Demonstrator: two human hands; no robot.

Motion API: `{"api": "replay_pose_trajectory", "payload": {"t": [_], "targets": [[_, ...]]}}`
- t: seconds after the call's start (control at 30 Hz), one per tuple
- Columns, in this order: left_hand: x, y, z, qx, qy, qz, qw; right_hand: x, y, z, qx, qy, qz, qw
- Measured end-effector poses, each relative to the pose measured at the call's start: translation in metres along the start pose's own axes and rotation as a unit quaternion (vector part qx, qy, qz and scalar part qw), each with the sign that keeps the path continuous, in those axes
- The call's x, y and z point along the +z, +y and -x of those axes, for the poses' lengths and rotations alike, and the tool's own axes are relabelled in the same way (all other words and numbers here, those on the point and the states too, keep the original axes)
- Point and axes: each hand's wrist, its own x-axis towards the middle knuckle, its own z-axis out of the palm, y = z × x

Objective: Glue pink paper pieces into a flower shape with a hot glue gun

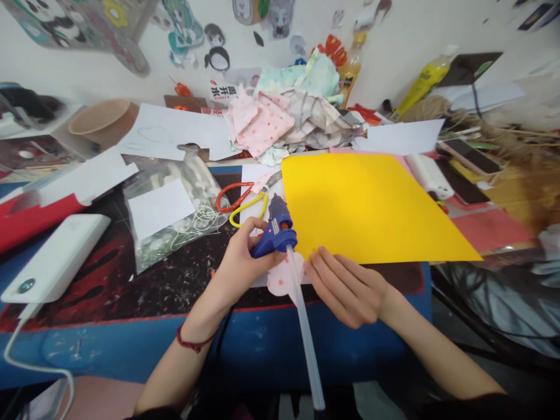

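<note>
My left hand (245, 259) is wrapped round a blue glue gun (275, 233), whose nozzle points away from me. A long clear glue stick (304, 326) sticks out of its back towards me. Under the stick lies a pink dotted fabric piece (280, 280), partly covered. My right hand (347, 286) is at the right side of this fabric, its fingers close together, the fingertips by the near edge of a yellow sheet (371, 204). What those fingers hold, if anything, is hidden. Scissors (238, 201) with red and yellow handles lie just beyond the glue gun.
A plastic bag (175, 216) with a white card on it lies at the left, beside a white power bank (56, 256) with a cable. Crumpled fabrics (280, 116) are piled at the back. Phones (470, 156) and another white device (431, 175) lie at the right.
</note>
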Motion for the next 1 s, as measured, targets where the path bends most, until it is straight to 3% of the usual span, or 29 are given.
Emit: {"api": "replay_pose_trajectory", "payload": {"t": [0.17,0.4,0.77,1.0], "targets": [[0.001,0.001,-0.001,-0.009,-0.018,-0.004,1.0,-0.003,0.012,0.0,-0.023,-0.002,-0.024,0.999],[0.0,-0.002,-0.001,-0.014,-0.022,-0.013,1.0,-0.006,0.014,-0.006,-0.093,0.002,0.074,0.993],[0.0,-0.004,-0.003,-0.007,-0.005,-0.044,0.999,-0.003,0.007,0.014,0.016,-0.021,0.111,0.993],[0.001,0.001,0.0,-0.008,0.005,-0.059,0.998,0.003,0.009,0.017,0.045,0.022,0.151,0.987]]}}
